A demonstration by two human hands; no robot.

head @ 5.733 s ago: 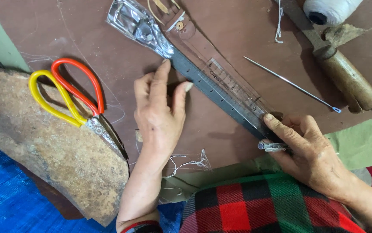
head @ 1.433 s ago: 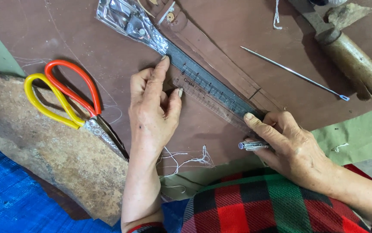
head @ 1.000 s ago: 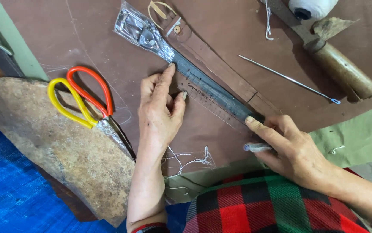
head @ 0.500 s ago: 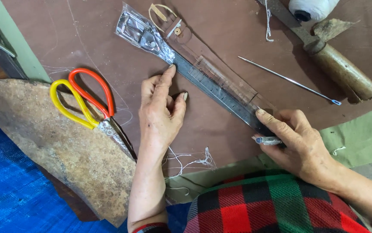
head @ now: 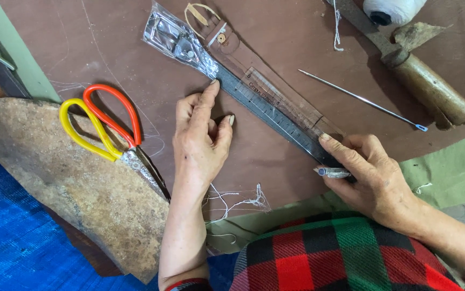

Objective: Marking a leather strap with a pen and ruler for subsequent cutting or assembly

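Observation:
A dark ruler (head: 267, 110) in a clear plastic sleeve lies slantwise on a brown leather sheet (head: 275, 32). My left hand (head: 200, 143) lies flat on the leather, its forefinger tip touching the ruler's lower edge. My right hand (head: 370, 178) presses on the ruler's near end and holds a silver pen (head: 332, 172) with its tip at the ruler's edge.
Scissors (head: 108, 132) with a yellow and a red handle lie on a rough stone slab (head: 65, 188) at the left. A long needle (head: 362, 99), a wooden-handled tool (head: 416, 73) and a white thread spool (head: 394, 8) lie at the upper right. Blue tarp (head: 11, 242) lies lower left.
My right hand with the pen has slid down along the ruler toward its near end. My left hand has stayed in place on the leather.

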